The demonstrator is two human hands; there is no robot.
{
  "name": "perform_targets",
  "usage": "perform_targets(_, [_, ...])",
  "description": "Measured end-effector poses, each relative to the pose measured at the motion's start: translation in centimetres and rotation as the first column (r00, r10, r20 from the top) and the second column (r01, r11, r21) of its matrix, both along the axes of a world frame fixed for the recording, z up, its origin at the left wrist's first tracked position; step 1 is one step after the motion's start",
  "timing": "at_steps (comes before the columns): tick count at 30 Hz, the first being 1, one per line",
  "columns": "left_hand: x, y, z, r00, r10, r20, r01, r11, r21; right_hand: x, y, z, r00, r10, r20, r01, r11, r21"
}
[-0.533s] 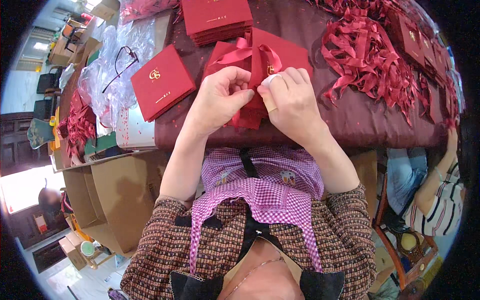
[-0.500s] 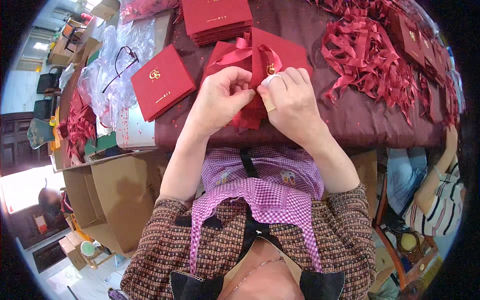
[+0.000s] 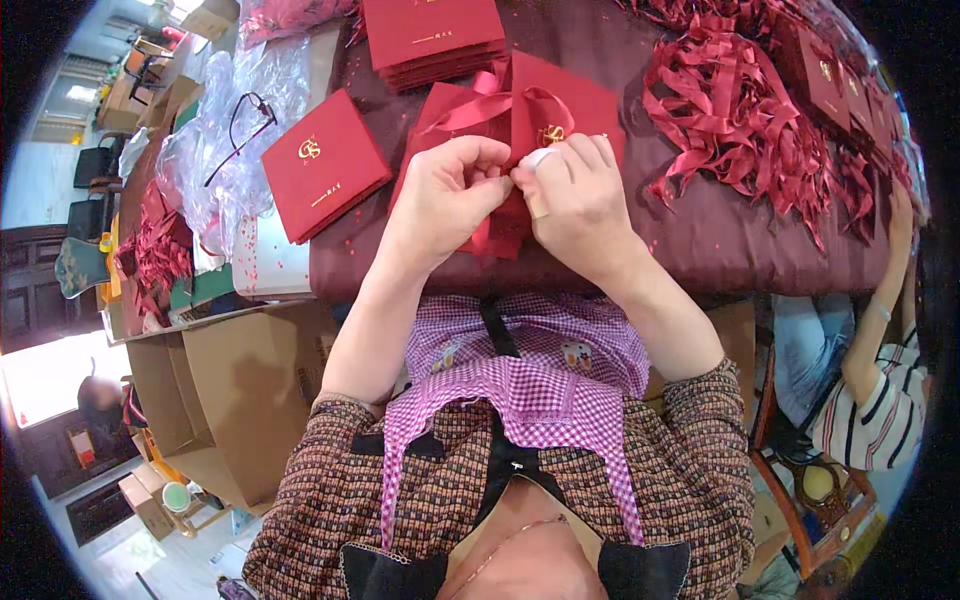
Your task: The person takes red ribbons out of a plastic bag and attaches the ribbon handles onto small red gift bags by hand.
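An opened red card folder (image 3: pixel 570 95) with gold lettering lies in front of me, and a looped red ribbon (image 3: pixel 485 105) runs across it. My left hand (image 3: pixel 455 200) is closed in a pinch over its lower part, thumb and index finger nearly meeting. Close beside it, my right hand (image 3: pixel 580 205) is curled shut, with white tape (image 3: pixel 538 158) round one finger and a tan strip at another. The fingertips of both hands come together over the middle of the folder. Whatever they pinch there is hidden.
On the left lie a small stack of red cards (image 3: pixel 325 165), eyeglasses (image 3: pixel 240 140) and clear plastic wrap (image 3: pixel 200 160). A taller card stack (image 3: pixel 435 40) stands behind. Loose red ribbons (image 3: pixel 730 130) are heaped on the right, near another person's arm (image 3: pixel 880 300). A cardboard box (image 3: pixel 230 400) sits below the table.
Both hands stay close together over the folder and have shifted only slightly. The folder has tilted a little. At the far right, the other person's arm has reached further over the table.
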State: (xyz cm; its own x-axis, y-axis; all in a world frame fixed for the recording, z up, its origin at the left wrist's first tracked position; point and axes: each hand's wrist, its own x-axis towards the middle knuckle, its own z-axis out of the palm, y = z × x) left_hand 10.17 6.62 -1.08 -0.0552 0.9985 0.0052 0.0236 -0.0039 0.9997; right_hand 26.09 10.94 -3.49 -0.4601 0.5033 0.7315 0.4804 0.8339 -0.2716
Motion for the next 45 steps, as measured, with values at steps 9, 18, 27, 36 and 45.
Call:
perform_targets(9, [-0.5,0.2,0.1,0.999,-0.045,-0.018,0.044,0.999,-0.023,1.6,0.2,0.8,0.982,0.057,-0.178,-0.127,0.901,-0.414])
perform_targets(18, [-1.1,-0.1,1.0,0.966,-0.179,-0.185,0.2,0.974,0.104,1.8,-0.3,0.8,0.971,0.088,-0.22,-0.14,0.962,-0.234])
perform_targets(27, [-1.3,0.3,1.2,0.861,-0.194,-0.469,0.329,0.917,0.225,3.4,-0.3,4.3,0.96,0.257,-0.111,-0.279,0.853,-0.44])
perform_targets(36, [-0.4,-1.3,4.1,0.796,-0.313,-0.518,0.506,0.814,0.285,4.7,0.7,8.6,0.889,0.383,0.252,-0.345,0.921,-0.182])
perform_targets(45, [-1.8,-2.1,4.0,0.79,-0.51,-0.341,0.588,0.788,0.182,5.0,0.0,7.5,0.724,0.686,0.068,-0.591,0.668,-0.453])
